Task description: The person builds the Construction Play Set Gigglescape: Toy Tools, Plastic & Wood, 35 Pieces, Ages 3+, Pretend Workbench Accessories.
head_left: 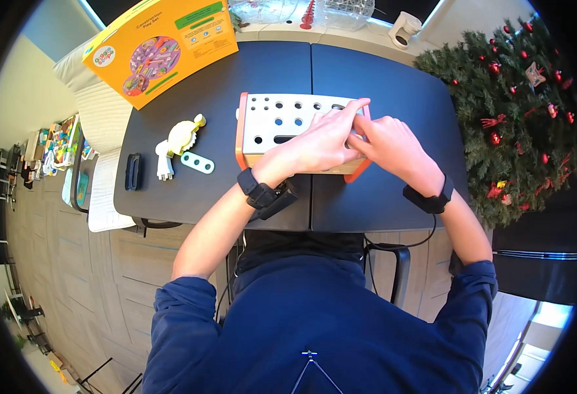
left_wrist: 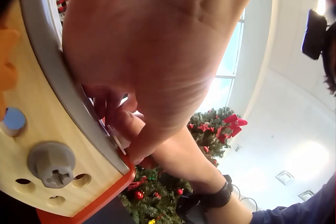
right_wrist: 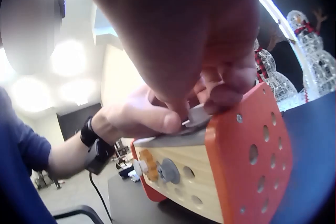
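Note:
A toy workbench (head_left: 265, 121) with a pale, holed top, wooden front and orange end panels (right_wrist: 252, 155) stands before me. My left hand (head_left: 324, 141) lies across the right part of its top, one finger reaching to the far right corner. Overlapping it from the right, my right hand (head_left: 387, 141) has its fingers bent down. Between right thumb and fingers, a small light-grey piece (right_wrist: 197, 115) shows at the bench top, beside the left thumb; its kind is hidden. A grey bolt head (left_wrist: 52, 163) and an orange gear-shaped piece (right_wrist: 149, 164) stick out of the wooden front.
Left on the dark table (head_left: 216, 197) lie a yellow-and-white toy (head_left: 183, 136), a mint strip with three holes (head_left: 198, 163) and a black holder (head_left: 133, 172). A yellow play-set box (head_left: 163, 49) stands behind them. A decorated Christmas tree (head_left: 511, 118) borders the right side.

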Demonstrator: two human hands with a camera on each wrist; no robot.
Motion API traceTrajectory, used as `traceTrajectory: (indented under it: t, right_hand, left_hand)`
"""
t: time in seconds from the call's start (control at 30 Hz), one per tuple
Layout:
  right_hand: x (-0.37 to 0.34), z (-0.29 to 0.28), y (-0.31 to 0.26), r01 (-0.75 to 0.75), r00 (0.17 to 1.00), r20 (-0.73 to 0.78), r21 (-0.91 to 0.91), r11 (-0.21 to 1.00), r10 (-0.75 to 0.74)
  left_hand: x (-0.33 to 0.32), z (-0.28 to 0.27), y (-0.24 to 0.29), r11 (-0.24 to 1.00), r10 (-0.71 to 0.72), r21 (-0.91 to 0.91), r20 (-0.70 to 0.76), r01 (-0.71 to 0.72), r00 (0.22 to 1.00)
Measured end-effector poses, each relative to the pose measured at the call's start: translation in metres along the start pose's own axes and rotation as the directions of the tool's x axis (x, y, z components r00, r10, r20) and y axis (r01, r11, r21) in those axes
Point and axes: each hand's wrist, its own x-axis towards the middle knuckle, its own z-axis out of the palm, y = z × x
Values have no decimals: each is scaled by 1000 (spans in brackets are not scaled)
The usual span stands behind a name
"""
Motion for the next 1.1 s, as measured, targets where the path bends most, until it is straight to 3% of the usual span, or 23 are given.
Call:
traceTrajectory:
  t: [0.03, 0.13, 0.17, 0.23, 0.33, 0.43, 0.53, 0.63, 0.73, 0.83, 0.93, 1.1]
  right_hand:
    - [1, 0, -4, -43, 999, 5, -117, 992, 44]
    - [1, -16, -21, -156, 973, 133, -238, 959, 191]
    - [-1, -13, -15, -25, 999, 17, -139, 990, 27]
    - [-7, -5, 1, 271, 931, -253, 4, 962, -262]
    - [-7, -4, 3, 346, 938, -126, 261, 901, -324]
    - [-6, 3, 8, 367, 928, -142, 201, 908, -343]
    - [-4, -9, -4, 83, 996, 10, 367, 927, -93]
    - [2, 17, 6, 288, 934, -192, -91, 953, -301]
    - [5, 13, 10, 369, 879, -180, -327, 870, -441]
    - [2, 8, 11, 390, 841, -224, -381, 838, -493]
    - [-1, 8, 14, 387, 854, -207, -359, 849, -477]
    - [5, 23, 22, 399, 825, -172, -496, 771, -538]
  left_hand:
    - [0, 2, -4, 999, 18, 28, -27, -17, 999]
    - [0, 2, -16, 984, 173, 52, -16, -172, 985]
    - [0, 0, -18, 989, 150, 1, 0, -150, 989]
    - [0, -9, -14, 989, 108, -103, 34, -104, 994]
    - [-1, -17, 4, 993, -53, -103, 125, 66, 991]
    - [-2, -6, -1, 998, 32, -58, 42, -29, 999]
    - [-1, -6, 0, 999, -3, -47, 51, 6, 999]
    - [0, 1, -5, 999, 47, 27, 2, -47, 999]
    - [-1, 3, -4, 999, 38, 7, -23, -38, 999]
    - [-4, -1, 4, 999, 31, 37, -6, -31, 999]
    - [-5, 1, 4, 996, 39, 79, -18, -37, 999]
    - [-2, 5, -5, 994, 63, 88, -8, -62, 998]
